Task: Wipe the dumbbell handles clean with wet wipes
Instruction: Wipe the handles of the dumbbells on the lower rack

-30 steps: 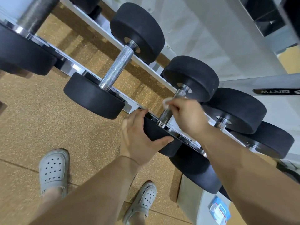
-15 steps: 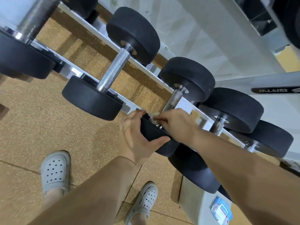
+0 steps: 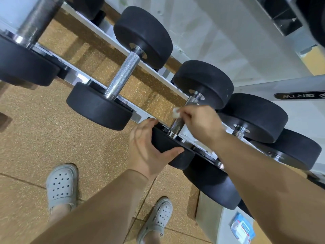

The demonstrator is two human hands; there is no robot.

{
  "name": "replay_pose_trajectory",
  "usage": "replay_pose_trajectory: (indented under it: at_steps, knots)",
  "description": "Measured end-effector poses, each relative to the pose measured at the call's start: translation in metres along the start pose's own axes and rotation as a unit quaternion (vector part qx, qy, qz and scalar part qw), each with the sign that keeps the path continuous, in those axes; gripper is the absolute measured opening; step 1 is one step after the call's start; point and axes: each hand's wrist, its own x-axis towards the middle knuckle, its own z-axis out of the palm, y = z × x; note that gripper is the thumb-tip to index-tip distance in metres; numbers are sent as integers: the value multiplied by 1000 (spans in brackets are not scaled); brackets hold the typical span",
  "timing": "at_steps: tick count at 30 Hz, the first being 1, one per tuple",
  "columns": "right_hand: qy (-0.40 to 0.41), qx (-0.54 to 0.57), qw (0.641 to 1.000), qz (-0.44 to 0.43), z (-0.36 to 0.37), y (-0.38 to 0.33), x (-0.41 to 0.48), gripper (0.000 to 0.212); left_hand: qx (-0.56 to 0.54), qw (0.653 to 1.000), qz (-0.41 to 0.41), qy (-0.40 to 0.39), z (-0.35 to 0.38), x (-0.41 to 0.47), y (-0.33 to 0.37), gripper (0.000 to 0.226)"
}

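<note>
The right hand [image 3: 198,124] pinches a seemingly bunched wet wipe [image 3: 175,112] against the handle [image 3: 177,124] while the left hand [image 3: 146,147] grips the near weight head [image 3: 167,143], thumb spread wide; the knurling could snag and shred the wipe.

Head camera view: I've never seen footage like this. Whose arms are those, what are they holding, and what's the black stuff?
No machine here: a person wears a camera on the head, looking down at their own arms and shoes. The black discs are the ends of dumbbells on a rack. The left hand grips the near end of one dumbbell. The right hand pinches a small white wipe against its metal handle. A blue-white packet lies lower right.
</note>
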Motion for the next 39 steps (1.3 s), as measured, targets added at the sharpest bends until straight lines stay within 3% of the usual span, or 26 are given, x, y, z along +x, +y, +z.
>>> replay_pose_trajectory:
  at_steps: [3, 7, 9, 15, 17, 21, 23, 27, 31, 33, 35, 37, 39]
  knots:
    - [92, 14, 994, 64, -1, 1, 13, 22, -9, 1000, 2, 2, 1, -1, 0, 97]
    - [-5, 42, 998, 45, 12, -18, -13, 23, -20, 1000, 5, 7, 0, -1, 2, 95]
    - [-15, 61, 996, 62, 14, -18, -16, 18, -17, 1000, 7, 8, 1, -1, 1, 95]
    - [117, 91, 984, 99, 10, -4, 8, 14, -16, 1000, 2, 2, 1, -1, -1, 95]
    - [109, 99, 986, 77, 11, -6, -1, 16, -24, 1000, -1, 6, 1, -1, 0, 94]
    - [42, 45, 996, -66, 20, -12, -24, 13, -28, 1000, -4, 9, 1, -2, 1, 97]
    - [52, 29, 997, -41, 13, -2, -9, 15, -29, 1000, -4, 7, 0, -2, 0, 98]
    - [178, 19, 982, 61, 6, 8, 11, 19, -30, 999, -8, 8, 0, -3, -1, 99]
    - [32, 13, 997, -70, 18, -10, -17, 20, -19, 1000, 5, 17, 2, -1, -1, 99]
    - [-8, -4, 998, -67, 12, -4, -10, 22, -14, 1000, 3, 14, 2, -1, -1, 100]
    - [33, -32, 999, -6, 7, 6, 7, 22, -6, 1000, -3, 1, 1, -1, -2, 101]
    - [136, -26, 989, 57, 8, 11, 14, 20, 28, 999, -4, -21, -1, 1, -4, 101]
    - [143, 0, 988, 57, 13, 4, 7, 20, 78, 996, 1, -39, -6, 4, 0, 103]
